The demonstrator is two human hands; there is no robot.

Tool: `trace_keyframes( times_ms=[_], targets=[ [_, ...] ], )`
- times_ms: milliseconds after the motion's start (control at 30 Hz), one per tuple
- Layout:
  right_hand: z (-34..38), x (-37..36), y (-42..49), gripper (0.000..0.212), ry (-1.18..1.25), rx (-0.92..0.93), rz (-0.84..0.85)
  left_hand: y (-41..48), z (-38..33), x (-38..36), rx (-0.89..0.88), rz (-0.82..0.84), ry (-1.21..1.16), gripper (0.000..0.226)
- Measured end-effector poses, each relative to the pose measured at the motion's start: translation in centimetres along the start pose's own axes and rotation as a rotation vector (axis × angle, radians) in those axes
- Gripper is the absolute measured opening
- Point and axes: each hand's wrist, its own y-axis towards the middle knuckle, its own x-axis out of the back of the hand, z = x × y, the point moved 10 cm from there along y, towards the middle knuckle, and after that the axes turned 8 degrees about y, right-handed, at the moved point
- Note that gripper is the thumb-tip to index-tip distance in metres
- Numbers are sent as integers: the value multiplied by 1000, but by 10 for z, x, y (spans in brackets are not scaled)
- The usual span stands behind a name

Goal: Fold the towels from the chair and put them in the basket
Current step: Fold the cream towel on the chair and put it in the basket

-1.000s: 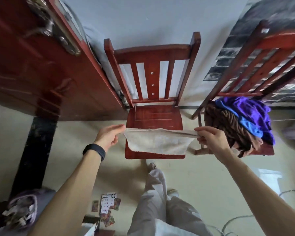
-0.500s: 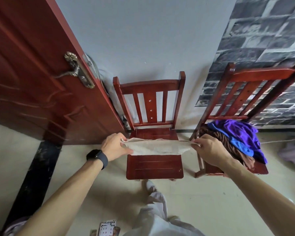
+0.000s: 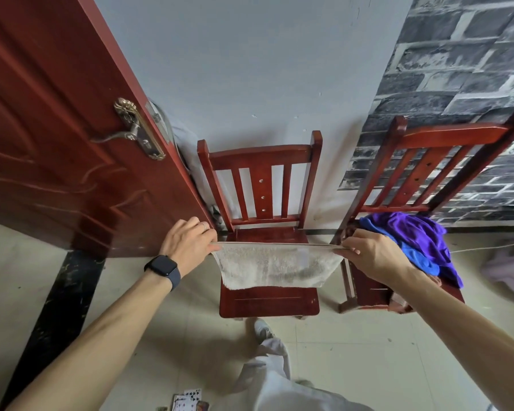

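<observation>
A beige towel (image 3: 272,266), folded over, hangs stretched between my hands above the seat of the middle red wooden chair (image 3: 267,301). My left hand (image 3: 187,244) pinches its left top corner. My right hand (image 3: 371,253) pinches its right top corner. On the right-hand red chair (image 3: 368,292) lies a heap of towels, with a purple one (image 3: 419,235) and a blue one (image 3: 419,259) on top of it. No basket is in view.
A red door (image 3: 57,143) with a brass handle (image 3: 131,129) stands open on the left, close to the chair. Playing cards (image 3: 187,400) lie on the tiled floor near my feet. A grey wall and brick-pattern wallpaper are behind the chairs.
The view has tilted up. My hands have lifted the towel from the seat's front edge, and it hangs lower between them than half a second ago.
</observation>
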Motion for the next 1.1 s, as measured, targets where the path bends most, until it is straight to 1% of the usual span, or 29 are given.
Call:
trace_keyframes(
  times_ms=[67, 200, 333, 400, 500, 567, 633, 700, 800, 867, 933, 1000, 1100],
  targets=[
    [2, -7, -1, 14, 4, 27, 4, 0, 2, -6, 15, 48, -3, 28],
    [8, -30, -11, 13, 2, 45, 29, -7, -2, -25, 37, 120, -39, 24],
    [-2, -51, -18, 17, -37, -12, 69, -16, -11, -40, 1, 137, -77, 22],
    [-4, -59, -19, 15, -51, -16, 82, -21, -17, -48, -33, 143, -83, 21],
    [-3, -75, -20, 11, -75, 15, 131, -28, -15, -69, -16, 179, -34, 21],
    [-7, -89, -19, 17, -105, 4, 197, -30, -16, -85, 14, 229, 17, 24],
    [-16, -107, -13, 25, -176, -52, 309, -29, -17, -105, 22, 299, 56, 19],
    [-28, -121, 0, 26, -223, -149, 395, -22, -12, -125, 47, 349, 71, 15],
    [-46, -129, 29, 32, -229, -243, 365, -3, -4, -149, 48, 387, 104, 14],
    [-56, -138, 48, 30, -238, -264, 376, 11, 1, -160, 24, 371, 117, 18],
    [-60, -144, 68, 22, -242, -267, 372, 27, 13, -165, 47, 319, 103, 18],
    [-63, -141, 90, 17, -251, -255, 311, 43, 31, -170, 85, 273, 85, 16],
    [-67, -133, 115, 15, -218, -259, 235, 65, 54, -171, 110, 199, 56, 15]
  ],
)
